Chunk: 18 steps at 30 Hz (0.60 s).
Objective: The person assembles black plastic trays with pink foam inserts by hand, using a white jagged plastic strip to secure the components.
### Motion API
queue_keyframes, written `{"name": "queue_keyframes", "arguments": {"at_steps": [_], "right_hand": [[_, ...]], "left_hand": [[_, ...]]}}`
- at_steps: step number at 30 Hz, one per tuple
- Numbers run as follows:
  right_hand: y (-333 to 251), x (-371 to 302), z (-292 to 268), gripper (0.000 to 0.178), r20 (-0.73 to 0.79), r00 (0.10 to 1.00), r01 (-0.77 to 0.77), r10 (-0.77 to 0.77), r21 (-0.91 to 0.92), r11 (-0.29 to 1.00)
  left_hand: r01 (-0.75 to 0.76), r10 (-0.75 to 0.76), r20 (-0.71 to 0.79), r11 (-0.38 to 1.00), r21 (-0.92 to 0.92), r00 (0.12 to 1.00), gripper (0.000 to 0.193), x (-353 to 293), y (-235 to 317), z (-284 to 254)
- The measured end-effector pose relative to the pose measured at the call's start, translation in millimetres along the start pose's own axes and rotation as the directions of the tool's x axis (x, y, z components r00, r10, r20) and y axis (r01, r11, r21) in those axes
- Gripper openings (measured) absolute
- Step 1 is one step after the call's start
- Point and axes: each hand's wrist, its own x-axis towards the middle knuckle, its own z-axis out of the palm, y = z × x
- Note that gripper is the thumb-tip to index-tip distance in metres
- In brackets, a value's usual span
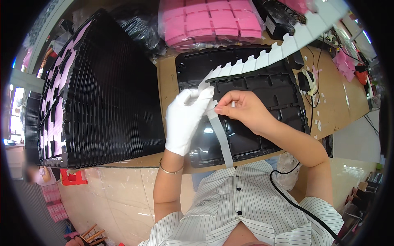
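A long white strip (264, 60) of notched, tab-like pieces runs down from the upper right to my hands. My left hand (182, 119), in a white glove, is closed on the strip, thumb and fingers pinching it. Bare, my right hand (248, 110) has thumb and forefinger pinched at the strip's edge beside the glove; the exact bit between the fingertips is hard to make out. Below them a plain greyish tail (223, 141) hangs toward my shirt. Beneath both hands lies a black plastic tray (266, 90) with moulded compartments.
At left stands a tall stack of black trays (115, 94) with pink pieces in the outermost one. Bagged pink foam sheets (213, 20) sit at the back. On the brown tabletop (336, 102) at right are cables, a black device (303, 80) and white scraps. A black cable (301, 207) crosses my shirt.
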Motion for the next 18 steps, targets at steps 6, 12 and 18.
{"name": "queue_keyframes", "arguments": {"at_steps": [6, 12, 18], "right_hand": [[6, -10, -13, 0.011, -0.140, 0.876, 0.331, -0.462, -0.522, 0.786], [2, -9, -22, 0.012, -0.309, 0.895, 0.255, -0.322, -0.238, 0.937], [-6, -19, -29, 0.014, 0.018, 0.526, 0.542, -0.850, -0.777, 0.319]], "left_hand": [[0.070, -0.062, 0.085, 0.993, -0.099, 0.994, 0.019, 11, 18, 13], [0.122, -0.090, 0.161, 0.972, -0.203, 0.983, 0.030, 21, 9, 21], [0.101, -0.039, 0.249, 0.965, -0.243, 0.968, 0.030, 41, 3, 24]]}}
